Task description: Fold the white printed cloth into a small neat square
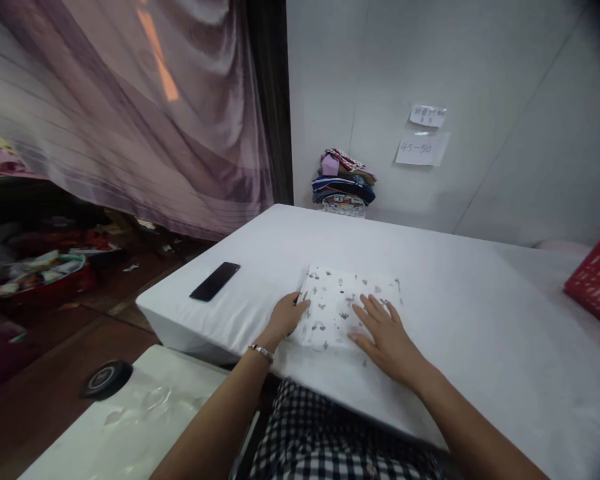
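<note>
A folded white cloth [330, 307] with small printed motifs lies flat on the white-covered table, near its front edge. At the cloth's left edge is my left hand [285, 319], its thumb on top and its other fingers curled at the side, partly hidden. My right hand [385, 337] rests palm down on the right part of the cloth, fingers spread. A bracelet [263, 351] circles my left wrist.
A black phone [215, 281] lies on the table [455, 293] to the left. Folded clothes [344, 183] are stacked by the wall. A red basket [597, 280] stands at the right edge. A white surface with a dark round object [107, 380] is at lower left.
</note>
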Demonstrator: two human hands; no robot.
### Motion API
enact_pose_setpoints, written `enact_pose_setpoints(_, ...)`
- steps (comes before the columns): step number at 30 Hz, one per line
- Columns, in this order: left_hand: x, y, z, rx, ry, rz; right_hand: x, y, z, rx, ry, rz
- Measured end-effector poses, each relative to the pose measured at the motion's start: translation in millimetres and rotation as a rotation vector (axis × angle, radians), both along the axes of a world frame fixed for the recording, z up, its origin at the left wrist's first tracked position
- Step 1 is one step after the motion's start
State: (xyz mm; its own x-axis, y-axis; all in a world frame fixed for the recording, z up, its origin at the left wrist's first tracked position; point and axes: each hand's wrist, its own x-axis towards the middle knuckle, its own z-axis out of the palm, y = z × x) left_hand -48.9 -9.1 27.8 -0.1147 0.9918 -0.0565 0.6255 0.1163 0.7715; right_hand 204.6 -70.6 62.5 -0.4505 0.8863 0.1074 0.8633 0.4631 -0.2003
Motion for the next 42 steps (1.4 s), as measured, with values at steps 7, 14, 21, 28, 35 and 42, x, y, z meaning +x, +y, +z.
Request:
enact_pose_setpoints(7, -2, 8, -2.4, 0.033, 0.151, -0.041, 26, 47, -30.5, -0.084, -0.102, -0.277)
enact_pose_setpoints(14, -9, 11, -6.3, -0.021, 0.095, -0.060, 33, 52, -57.3, -0.088, -0.079, -0.279)
enact_pose_setpoints(21, 12, 11, 22.6, 0.228, 0.229, -0.113, 30, 54, -40.1, -0.165, -0.087, -0.286)
enact_pose_setpoints(28, 47, 23, 6.1, 0.294, 0.595, -0.375, 5, 37, -17.9, -0.063, -0.039, -0.112)
enact_pose_setpoints(35, 40, 29, -16.9, 0.270, 0.694, -0.398, 4, 28, -46.3, -0.077, -0.008, -0.031)
enact_pose_setpoints(42, 41, 27, -12.7, 0.259, 0.704, -0.403, 4, 29, -44.1, -0.070, 0.008, -0.028)
